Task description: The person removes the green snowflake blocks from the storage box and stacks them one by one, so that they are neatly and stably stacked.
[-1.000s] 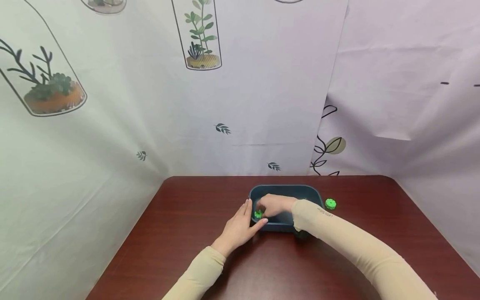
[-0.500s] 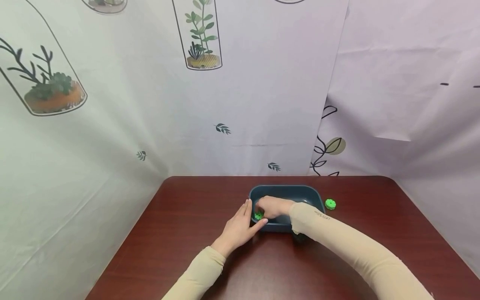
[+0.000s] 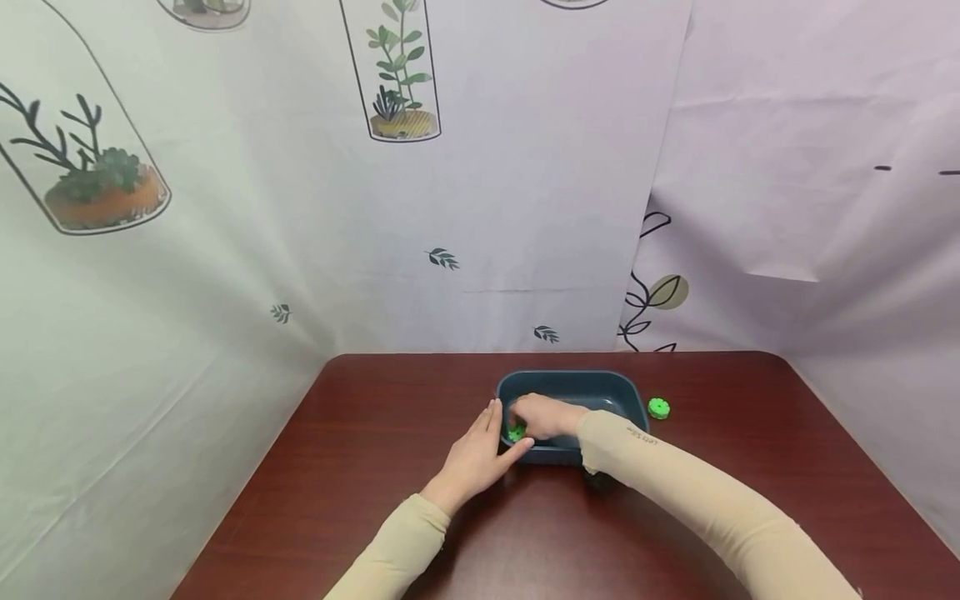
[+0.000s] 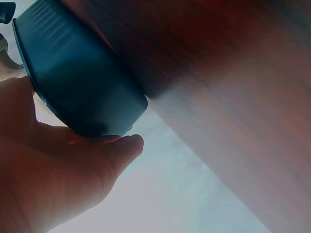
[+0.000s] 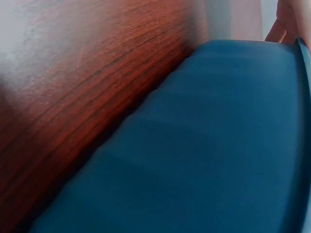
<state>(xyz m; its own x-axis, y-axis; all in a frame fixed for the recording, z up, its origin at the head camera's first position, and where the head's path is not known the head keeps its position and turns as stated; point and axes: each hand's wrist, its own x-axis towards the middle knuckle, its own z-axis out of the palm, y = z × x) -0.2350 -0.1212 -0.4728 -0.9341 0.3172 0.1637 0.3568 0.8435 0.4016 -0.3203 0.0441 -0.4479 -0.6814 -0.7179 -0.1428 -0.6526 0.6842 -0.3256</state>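
Observation:
A dark blue rectangular basin [image 3: 573, 455] stands on the table. My left hand [image 3: 474, 458] lies against its left end, fingers straight along the outside and thumb at the front rim. In the left wrist view, that hand touches the outer wall of the basin [image 4: 82, 73]. My right hand [image 3: 547, 416] reaches down inside the basin at the left. Its curled fingers pinch a small green disc with a scalloped edge [image 3: 516, 432], partly covered by the hand. The right wrist view shows mostly the basin's outer wall [image 5: 194, 141], with the right hand's fingers out of sight.
A second green scalloped disc [image 3: 658, 407] lies on the table, right of the basin. The dark red wooden table [image 3: 375, 417] runs back to a white cloth [image 3: 525, 208] printed with plants. My right sleeve [image 3: 675, 467] passes over the basin's front right corner.
The right hand and the green disc under its fingers have shifted slightly lower and toward the front inside the basin. The left hand stays in place on the basin.

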